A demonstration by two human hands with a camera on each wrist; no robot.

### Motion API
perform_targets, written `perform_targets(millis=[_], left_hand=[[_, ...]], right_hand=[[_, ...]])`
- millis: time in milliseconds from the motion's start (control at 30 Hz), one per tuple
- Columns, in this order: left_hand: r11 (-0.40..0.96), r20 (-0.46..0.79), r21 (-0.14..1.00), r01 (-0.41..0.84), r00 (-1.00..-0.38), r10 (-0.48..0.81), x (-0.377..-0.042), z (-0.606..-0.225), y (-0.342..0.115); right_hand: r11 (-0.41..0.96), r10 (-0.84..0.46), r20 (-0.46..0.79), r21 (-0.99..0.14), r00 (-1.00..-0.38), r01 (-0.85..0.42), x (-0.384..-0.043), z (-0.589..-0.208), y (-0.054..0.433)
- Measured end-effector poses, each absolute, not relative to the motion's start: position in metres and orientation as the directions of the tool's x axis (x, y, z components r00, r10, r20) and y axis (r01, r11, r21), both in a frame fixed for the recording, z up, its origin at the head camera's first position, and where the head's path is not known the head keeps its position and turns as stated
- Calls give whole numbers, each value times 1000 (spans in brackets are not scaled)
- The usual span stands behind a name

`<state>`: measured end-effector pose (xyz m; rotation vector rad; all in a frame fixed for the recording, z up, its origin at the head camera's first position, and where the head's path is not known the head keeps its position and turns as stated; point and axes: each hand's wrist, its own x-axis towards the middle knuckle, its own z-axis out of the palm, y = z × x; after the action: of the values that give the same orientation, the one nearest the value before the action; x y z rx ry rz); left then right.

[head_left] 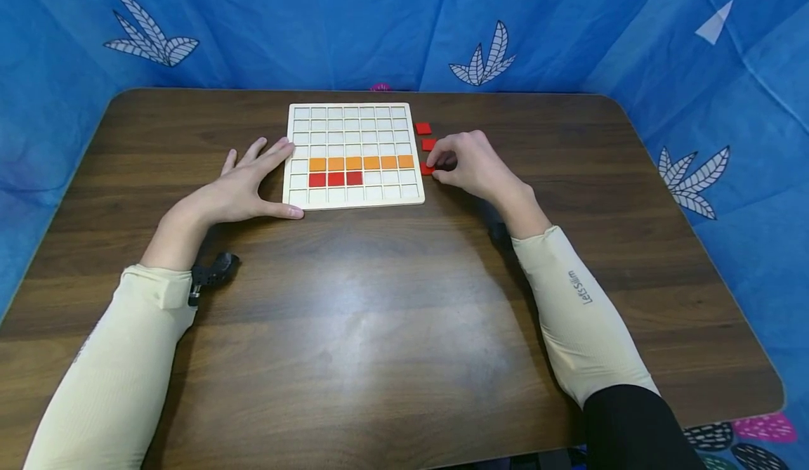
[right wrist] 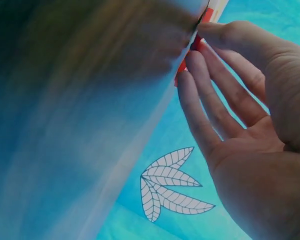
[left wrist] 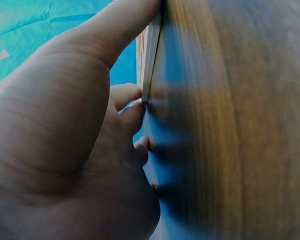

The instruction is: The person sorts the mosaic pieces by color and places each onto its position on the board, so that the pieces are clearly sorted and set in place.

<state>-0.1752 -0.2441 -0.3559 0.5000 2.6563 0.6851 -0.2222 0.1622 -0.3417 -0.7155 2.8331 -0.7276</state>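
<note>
A cream grid board lies on the table in the head view. A row of several orange tiles crosses it, with three red tiles in the row below. My left hand rests at the board's left side, fingers spread, index fingertip on the left edge and thumb at the near-left corner. Just off the board's right edge, my right hand pinches a red tile between thumb and fingers. In the right wrist view the fingertips partly hide red tiles.
Two more loose red tiles, a far one and a nearer one, lie right of the board. The brown wooden table has rounded corners. A blue patterned cloth hangs behind and beside it.
</note>
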Motion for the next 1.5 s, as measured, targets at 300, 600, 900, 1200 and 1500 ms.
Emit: perform_targets(millis=[300, 600, 900, 1200, 1500], left_hand=[[820, -242, 519, 241, -879, 411, -174, -356, -245], [818, -244, 523, 240, -877, 414, -174, -355, -244], [819, -244, 517, 249, -874, 420, -176, -355, -245], [812, -230, 527, 250, -878, 419, -175, -356, -246], [813, -230, 525, 252, -878, 420, -176, -355, -245]], right_hand=[[765, -468, 69, -468, -881, -443, -223, -341, 159], [738, -495, 82, -486, -865, -468, -221, -338, 136], [726, -531, 49, -489, -846, -484, -217, -339, 109], [669, -609, 81, -483, -789, -566, -217, -341, 87], [663, -637, 74, -456, -767, -594, -213, -339, 81]])
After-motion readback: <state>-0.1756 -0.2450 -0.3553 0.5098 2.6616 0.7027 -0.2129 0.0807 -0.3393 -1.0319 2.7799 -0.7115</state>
